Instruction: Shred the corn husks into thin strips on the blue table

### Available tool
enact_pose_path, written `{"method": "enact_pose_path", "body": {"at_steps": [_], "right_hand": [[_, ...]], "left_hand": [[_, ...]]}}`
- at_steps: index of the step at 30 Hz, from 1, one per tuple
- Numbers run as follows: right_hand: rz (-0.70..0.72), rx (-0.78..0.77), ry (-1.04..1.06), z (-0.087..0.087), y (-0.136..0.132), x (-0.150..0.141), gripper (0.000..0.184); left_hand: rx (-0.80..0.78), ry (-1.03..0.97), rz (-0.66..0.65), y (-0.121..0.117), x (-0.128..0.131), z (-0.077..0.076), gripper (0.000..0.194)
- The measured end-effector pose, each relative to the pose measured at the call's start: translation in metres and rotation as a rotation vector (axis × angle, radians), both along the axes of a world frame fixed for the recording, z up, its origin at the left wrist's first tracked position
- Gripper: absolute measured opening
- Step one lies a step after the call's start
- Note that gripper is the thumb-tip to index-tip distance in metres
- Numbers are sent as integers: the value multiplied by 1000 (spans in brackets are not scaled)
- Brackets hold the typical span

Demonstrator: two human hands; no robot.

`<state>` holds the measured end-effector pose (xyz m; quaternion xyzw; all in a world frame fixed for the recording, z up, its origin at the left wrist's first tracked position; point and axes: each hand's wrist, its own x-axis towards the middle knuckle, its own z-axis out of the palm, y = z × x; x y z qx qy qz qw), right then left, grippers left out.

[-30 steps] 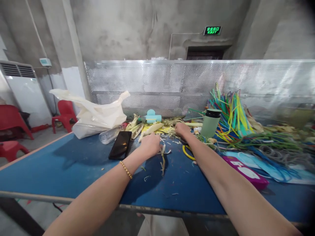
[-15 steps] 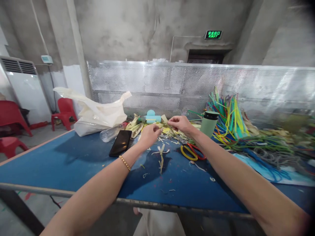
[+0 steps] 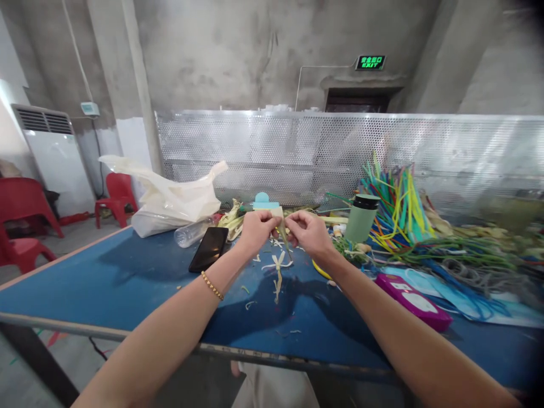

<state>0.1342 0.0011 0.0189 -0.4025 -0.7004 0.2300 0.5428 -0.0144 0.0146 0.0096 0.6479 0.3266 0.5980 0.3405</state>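
A pale green strip, apparently corn husk (image 3: 281, 228), is stretched between my two hands above the table. My left hand (image 3: 257, 231) pinches it from the left with closed fingers. From the other side my right hand (image 3: 312, 233) grips it between thumb and fingers, its knuckles close to the left hand's. Just below them on the blue tabletop lies a small knotted husk figure (image 3: 278, 273) with spread arms. The yellow handle of the scissors (image 3: 321, 269) shows beside my right forearm, which hides the rest of them. Husk scraps (image 3: 250, 305) are scattered around the figure.
To the left are a black phone (image 3: 208, 249), a clear plastic bottle (image 3: 191, 232) and a white plastic bag (image 3: 174, 198). At right stand a green tumbler (image 3: 361, 220), bundled coloured strips (image 3: 397, 204) and a magenta box (image 3: 414, 301). A perforated metal panel (image 3: 255, 141) rises behind.
My right hand has come down and left toward my left hand, so both now meet at the husk strip. The magenta box, hidden before, now shows beside my right forearm.
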Motion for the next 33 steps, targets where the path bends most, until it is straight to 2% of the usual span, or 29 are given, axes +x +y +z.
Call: {"method": "enact_pose_path", "body": {"at_steps": [3,7,10,13,16,22,28,33], "right_hand": [[-5,89,-16,5,-3,2,32],[16,120,56,10,-7,3,33],[96,65,96,13,-9,6,35],[154,33,114,15,-10,8,35],[161,51,128,17,-10,9,33],[178,76,123,17,-7,13,28],[130,-34,43,14,-6,13,21],[142,-57,24,15,-7,13,22]], "left_hand": [[71,122,-14,-7,3,1,25],[81,200,-123,-17,3,6,17],[15,192,-155,-18,-1,9,18],[19,202,-178,-19,-5,12,19],[5,197,-165,-22,-5,16,16],[-56,102,-242,-21,-2,15,7],[32,123,-143,-12,-2,11,7],[7,139,-134,-7,-3,8,6]]}}
